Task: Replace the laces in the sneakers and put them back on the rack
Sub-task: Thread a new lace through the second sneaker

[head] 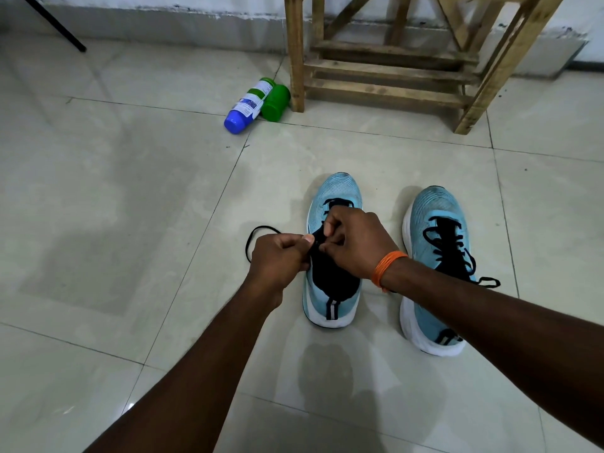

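Pale tiled floor (pixel 98 191) against a scuffed white wall, with a black rod (pixel 55 26) angling down in the far left corner. A white-and-green bottle (pixel 250 104) with a blue cap lies on its side, touching a green cup (pixel 276 103).

Closer in, a loop of black lace (pixel 253 235) trails on the tiles to the left and runs into the left hand (pixel 277 259), which has its fingers curled and thumb clamped on it. That hand sits right at the left edge of the near sneaker (pixel 340 191). The shoe is flat on the floor, heel towards the person, toe pointing away at the wooden rack (pixel 392 70).

The right hand (pixel 356 243), with an orange wristband (pixel 387 266), is pinching at the lace over the tongue, fingertips almost meeting the left thumb. I can't tell which eyelet.

So I'd guess the slack has to come in from the left, across the shoe's long axis, and the left hand is the one feeding it.

The second sneaker (pixel 434 217), just to the right, looks laced already, ends loose. Neither is on the rack yet.
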